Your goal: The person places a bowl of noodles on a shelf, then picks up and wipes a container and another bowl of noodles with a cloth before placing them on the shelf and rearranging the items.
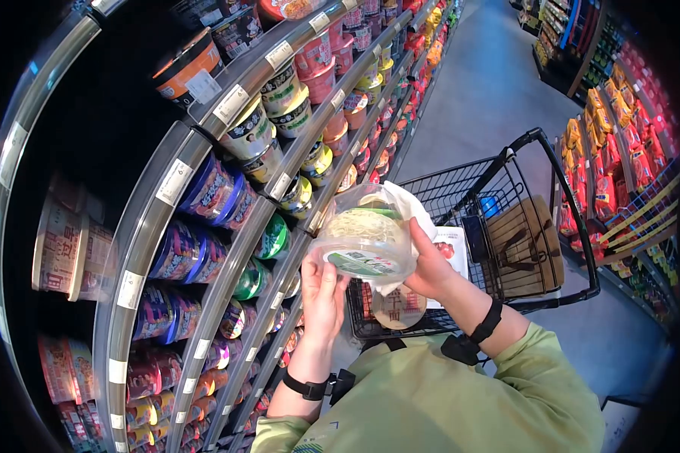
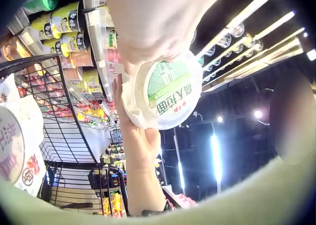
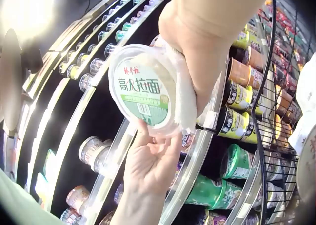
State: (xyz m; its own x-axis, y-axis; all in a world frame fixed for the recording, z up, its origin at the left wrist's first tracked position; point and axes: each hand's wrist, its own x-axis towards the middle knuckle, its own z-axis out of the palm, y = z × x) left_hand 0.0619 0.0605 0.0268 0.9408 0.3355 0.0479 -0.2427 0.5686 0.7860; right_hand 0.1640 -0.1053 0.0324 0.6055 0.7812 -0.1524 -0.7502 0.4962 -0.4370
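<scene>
Our left hand (image 1: 323, 291) holds the noodle bowl (image 1: 366, 238) from below, thumb on the printed lid and fingers curled at its rim. Our right hand (image 1: 431, 268) grips the bowl's other side through a white cloth (image 1: 409, 210), with its fingers wrapped round it. We have the bowl raised and tilted, lid facing down towards us, between the shelves (image 1: 145, 226) of cup noodles and the shopping cart (image 1: 540, 137), where a brown bag (image 1: 525, 241) lies.
</scene>
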